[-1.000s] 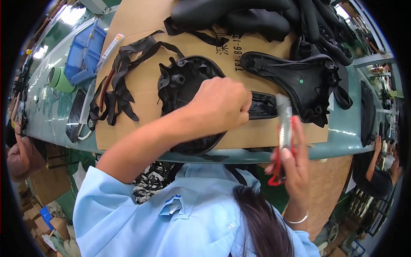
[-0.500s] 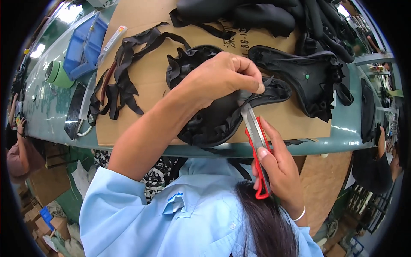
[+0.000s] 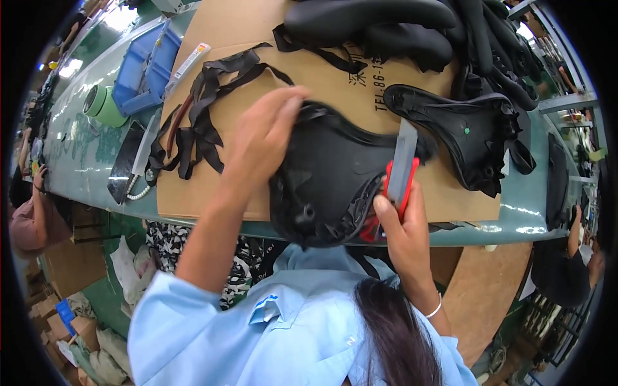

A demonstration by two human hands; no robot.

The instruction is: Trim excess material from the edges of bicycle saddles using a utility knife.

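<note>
My right hand [image 3: 407, 225] is closed round a red utility knife [image 3: 400, 177], its broad blade pointing up and away from me. Behind the blade lies a black bicycle saddle [image 3: 335, 157], its padded cover gathered and puckered along the edge. The saddle's narrow nose is at the right, partly behind the knife. My left hand [image 3: 261, 138] is at the saddle's upper left edge, in front of part of it. Motion smears its fingers, so I cannot tell if they grip the edge.
Cardboard [image 3: 244, 154] covers the green table. A second saddle piece [image 3: 473, 138] lies right, with more black saddles [image 3: 380, 22] heaped behind. Black trimmed strips [image 3: 206, 96], a blue bin [image 3: 147, 67], a green tape roll [image 3: 103, 106] and a pale stick-shaped pack [image 3: 187, 67] lie left.
My left hand has moved left off the saddle's nose, where it pinched a black strip. The knife has risen with its blade more upright, and the saddle has shifted slightly towards me.
</note>
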